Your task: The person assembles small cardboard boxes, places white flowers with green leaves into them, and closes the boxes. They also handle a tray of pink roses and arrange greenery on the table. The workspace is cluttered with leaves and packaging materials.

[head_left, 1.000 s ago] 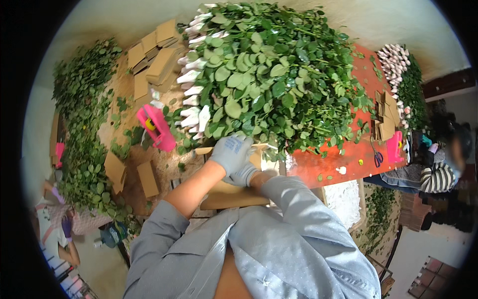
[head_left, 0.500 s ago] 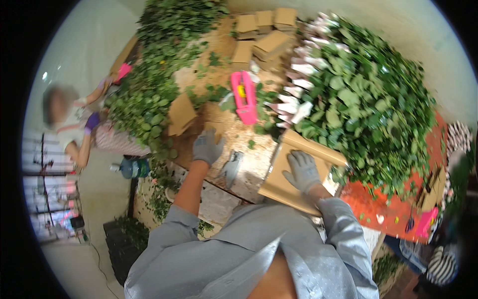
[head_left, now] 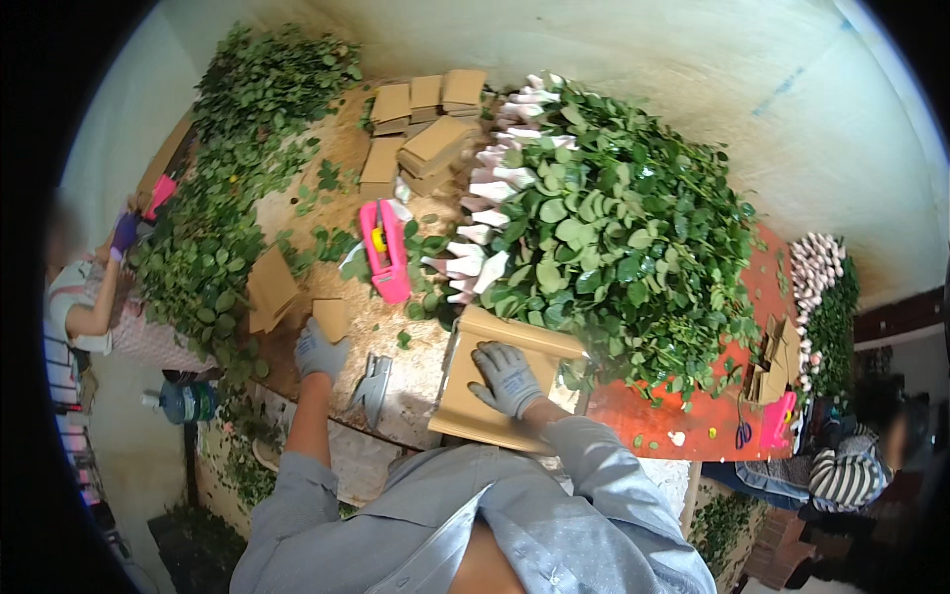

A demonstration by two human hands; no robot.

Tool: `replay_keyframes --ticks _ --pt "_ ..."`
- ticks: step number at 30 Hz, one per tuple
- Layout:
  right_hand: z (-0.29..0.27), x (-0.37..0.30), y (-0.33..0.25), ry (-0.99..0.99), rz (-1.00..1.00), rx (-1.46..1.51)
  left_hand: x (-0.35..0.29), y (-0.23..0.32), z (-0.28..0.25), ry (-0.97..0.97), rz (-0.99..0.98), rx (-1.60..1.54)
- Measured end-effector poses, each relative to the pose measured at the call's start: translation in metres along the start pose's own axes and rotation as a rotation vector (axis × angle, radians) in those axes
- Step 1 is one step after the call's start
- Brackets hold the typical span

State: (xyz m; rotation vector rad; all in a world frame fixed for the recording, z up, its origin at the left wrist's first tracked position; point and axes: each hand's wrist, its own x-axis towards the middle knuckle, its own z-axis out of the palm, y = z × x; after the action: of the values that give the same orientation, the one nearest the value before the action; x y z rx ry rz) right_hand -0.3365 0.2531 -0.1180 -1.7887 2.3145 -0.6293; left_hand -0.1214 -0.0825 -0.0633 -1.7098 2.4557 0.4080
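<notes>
My left hand, in a grey glove, has its fingers and thumb closed at the lower edge of a small brown cardboard piece. My right hand, also gloved, lies flat with fingers stretched on a larger cardboard sheet with folded-up edges. Between my hands a grey metal stapler rests on the wooden table. Beyond it lies a pink tape dispenser with a yellow part inside. More small cardboard pieces lean beside my left hand.
Stacks of cardboard stand at the back. A big heap of leafy stems with pale-sleeved heads covers the right; more foliage lies left. Scissors are on the red surface. People work at both sides, near a blue water bottle.
The whole view has swung, moving the scene leftward and down in the picture. My left fingers now hold the small cardboard piece at its edge. My right hand still lies on the sheet.
</notes>
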Motion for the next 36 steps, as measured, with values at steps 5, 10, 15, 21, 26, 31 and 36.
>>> replay_keyframes --ticks 5,10,15,21,26,31,36 --pt "0.001 -0.003 -0.002 0.003 0.008 0.008 -0.003 -0.016 0.005 0.124 0.053 -0.039" --pt "0.003 -0.003 -0.005 0.016 -0.007 -0.041 -0.014 -0.015 -0.02 0.141 0.155 -0.189" --pt "0.0 -0.004 -0.003 0.038 0.006 -0.003 -0.022 0.001 -0.034 0.464 0.394 -0.041" --pt "0.0 -0.002 0.003 0.057 0.021 0.093 -0.07 0.063 -0.047 -0.357 0.407 -1.022" --pt "0.006 -0.003 0.007 0.019 0.059 0.14 -0.1 0.099 0.037 -0.973 0.642 -0.983" --pt "-0.002 -0.004 0.01 -0.068 0.084 0.242 -0.098 0.1 0.1 -0.891 0.803 -0.739" --pt "-0.025 -0.011 0.012 -0.286 0.102 0.489 -0.099 0.103 0.104 -0.808 0.795 -0.559"
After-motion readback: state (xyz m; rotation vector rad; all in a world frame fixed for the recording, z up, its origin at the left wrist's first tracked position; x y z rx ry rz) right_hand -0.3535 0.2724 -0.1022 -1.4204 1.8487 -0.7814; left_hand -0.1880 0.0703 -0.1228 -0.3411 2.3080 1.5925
